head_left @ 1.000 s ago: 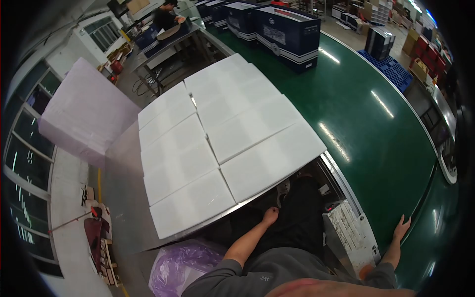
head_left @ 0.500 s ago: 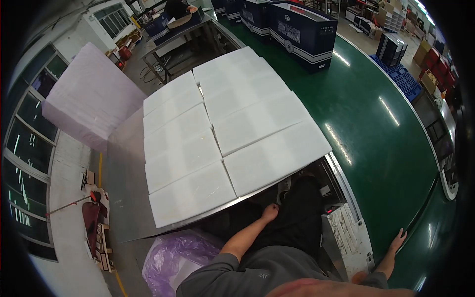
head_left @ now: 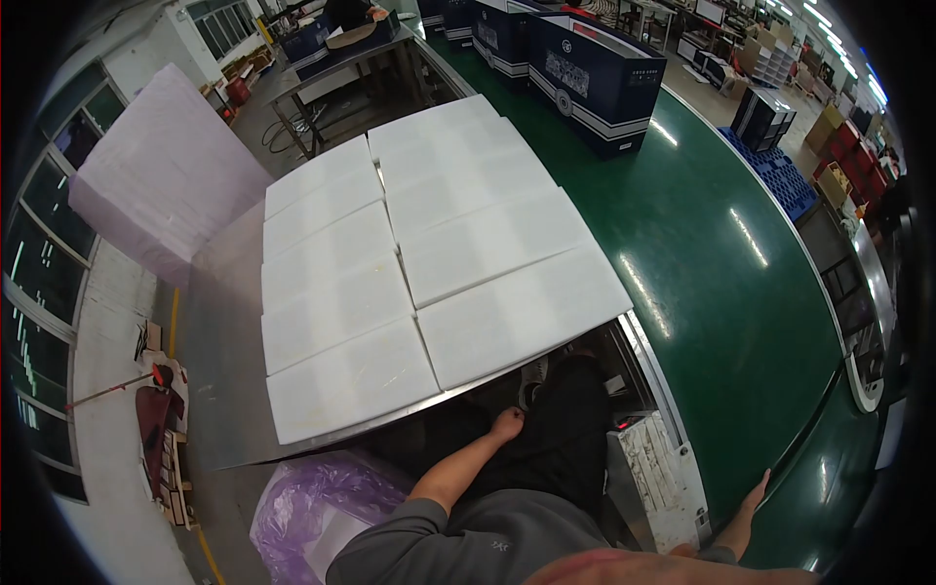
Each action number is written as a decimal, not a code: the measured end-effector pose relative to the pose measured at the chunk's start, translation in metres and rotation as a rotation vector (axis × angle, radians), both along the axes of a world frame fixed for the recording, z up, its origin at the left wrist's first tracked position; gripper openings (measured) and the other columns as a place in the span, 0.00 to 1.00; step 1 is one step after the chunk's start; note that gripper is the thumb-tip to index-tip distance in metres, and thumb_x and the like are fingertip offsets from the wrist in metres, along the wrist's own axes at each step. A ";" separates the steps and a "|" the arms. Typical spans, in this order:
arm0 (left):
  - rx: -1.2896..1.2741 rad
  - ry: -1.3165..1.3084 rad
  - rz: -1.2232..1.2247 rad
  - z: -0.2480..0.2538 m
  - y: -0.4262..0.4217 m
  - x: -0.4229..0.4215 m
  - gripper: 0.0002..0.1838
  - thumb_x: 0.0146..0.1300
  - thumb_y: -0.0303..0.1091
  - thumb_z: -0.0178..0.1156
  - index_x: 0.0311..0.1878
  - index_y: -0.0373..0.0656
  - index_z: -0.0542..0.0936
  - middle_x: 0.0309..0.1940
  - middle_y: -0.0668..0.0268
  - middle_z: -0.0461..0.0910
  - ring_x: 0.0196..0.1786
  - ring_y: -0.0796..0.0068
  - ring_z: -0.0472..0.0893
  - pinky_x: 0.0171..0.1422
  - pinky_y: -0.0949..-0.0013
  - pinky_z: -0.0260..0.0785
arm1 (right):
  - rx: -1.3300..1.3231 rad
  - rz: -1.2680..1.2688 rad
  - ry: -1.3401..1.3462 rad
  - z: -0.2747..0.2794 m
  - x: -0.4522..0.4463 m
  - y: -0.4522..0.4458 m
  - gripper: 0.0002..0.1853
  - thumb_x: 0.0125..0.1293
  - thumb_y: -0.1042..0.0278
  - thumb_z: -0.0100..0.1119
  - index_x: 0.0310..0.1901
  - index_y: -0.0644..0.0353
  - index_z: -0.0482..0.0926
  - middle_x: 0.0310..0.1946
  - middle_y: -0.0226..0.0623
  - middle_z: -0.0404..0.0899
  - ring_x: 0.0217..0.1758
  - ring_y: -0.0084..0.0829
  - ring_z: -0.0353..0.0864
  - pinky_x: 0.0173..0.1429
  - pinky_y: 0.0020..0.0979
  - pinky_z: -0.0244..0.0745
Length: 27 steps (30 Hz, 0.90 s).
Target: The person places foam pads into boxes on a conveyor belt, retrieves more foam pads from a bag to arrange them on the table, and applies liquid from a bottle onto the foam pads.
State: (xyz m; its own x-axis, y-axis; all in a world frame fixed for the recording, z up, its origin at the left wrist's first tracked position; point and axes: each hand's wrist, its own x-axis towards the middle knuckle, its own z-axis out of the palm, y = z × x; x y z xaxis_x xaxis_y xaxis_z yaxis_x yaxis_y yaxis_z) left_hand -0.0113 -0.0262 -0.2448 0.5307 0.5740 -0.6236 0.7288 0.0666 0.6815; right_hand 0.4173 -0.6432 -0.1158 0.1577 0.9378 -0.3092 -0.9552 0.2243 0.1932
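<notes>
My left hand [head_left: 507, 425] rests closed on my dark trousers, just below the near edge of the metal table. Its fingers are curled, with nothing visible in them. At lower right, my right hand [head_left: 754, 490] lies on the green conveyor belt [head_left: 721, 322], fingers stretched out and holding nothing, near a dark seam in the belt. Ahead of me, several white foam sheets [head_left: 502, 322] lie overlapping in two columns on the metal table [head_left: 222, 380]. Neither hand touches them.
Dark blue printed boxes [head_left: 595, 83] stand on the belt's far part. A tall pale-lilac wrapped block [head_left: 171, 166] is at the table's left. A purple plastic bag [head_left: 322, 502] sits beside me at lower left. Another person [head_left: 348, 14] is at a far table.
The view has shifted, so the table and foam sheets appear slightly further left. My right hand shows less spread fingers than before. My left hand still rests on my lap.
</notes>
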 end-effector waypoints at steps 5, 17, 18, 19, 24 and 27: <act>0.073 -0.002 -0.011 -0.003 0.000 -0.007 0.17 0.67 0.38 0.52 0.50 0.40 0.84 0.47 0.52 0.86 0.50 0.49 0.84 0.57 0.57 0.75 | -1.223 -0.559 -0.822 -0.014 -0.029 -0.036 0.41 0.76 0.33 0.44 0.73 0.64 0.69 0.72 0.42 0.71 0.69 0.36 0.73 0.75 0.30 0.63; 0.064 0.025 -0.010 0.000 0.003 -0.018 0.17 0.69 0.38 0.52 0.52 0.39 0.84 0.50 0.54 0.86 0.52 0.51 0.84 0.58 0.59 0.75 | -1.783 -0.415 -0.805 -0.010 -0.050 -0.018 0.43 0.75 0.30 0.42 0.68 0.69 0.73 0.66 0.49 0.76 0.65 0.43 0.77 0.72 0.34 0.69; 0.068 0.017 0.000 0.000 0.003 -0.018 0.17 0.69 0.38 0.53 0.52 0.39 0.84 0.49 0.53 0.86 0.52 0.51 0.84 0.57 0.58 0.75 | -1.824 -0.402 -0.817 -0.010 -0.050 -0.018 0.44 0.75 0.30 0.41 0.67 0.70 0.74 0.65 0.50 0.77 0.65 0.44 0.78 0.71 0.35 0.70; 0.072 0.010 0.010 0.000 0.002 -0.018 0.17 0.68 0.38 0.53 0.51 0.39 0.84 0.48 0.53 0.86 0.51 0.50 0.84 0.57 0.58 0.76 | -1.866 -0.389 -0.827 -0.008 -0.050 -0.017 0.44 0.75 0.30 0.40 0.66 0.71 0.75 0.64 0.51 0.78 0.64 0.45 0.79 0.70 0.35 0.71; 0.053 -0.009 0.030 0.001 0.001 -0.014 0.16 0.68 0.38 0.54 0.50 0.39 0.84 0.47 0.52 0.86 0.51 0.49 0.84 0.56 0.57 0.76 | -2.059 -0.256 -1.038 0.000 -0.057 -0.020 0.41 0.77 0.34 0.38 0.60 0.73 0.78 0.58 0.54 0.81 0.60 0.49 0.81 0.66 0.39 0.73; 0.036 -0.014 0.037 0.004 0.000 -0.016 0.16 0.68 0.38 0.54 0.50 0.39 0.84 0.47 0.52 0.86 0.51 0.50 0.84 0.56 0.57 0.76 | -2.190 -0.147 -1.147 0.005 -0.060 -0.018 0.40 0.77 0.36 0.38 0.58 0.74 0.78 0.55 0.55 0.81 0.58 0.51 0.81 0.64 0.41 0.74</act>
State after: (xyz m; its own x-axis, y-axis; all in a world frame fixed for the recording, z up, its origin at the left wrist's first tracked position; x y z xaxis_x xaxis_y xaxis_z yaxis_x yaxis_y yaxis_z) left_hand -0.0272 -0.0259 -0.2409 0.5174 0.6153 -0.5947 0.7164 0.0687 0.6943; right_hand 0.3572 -0.6611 -0.1109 0.8764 -0.4526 -0.1645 -0.4477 -0.6399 -0.6245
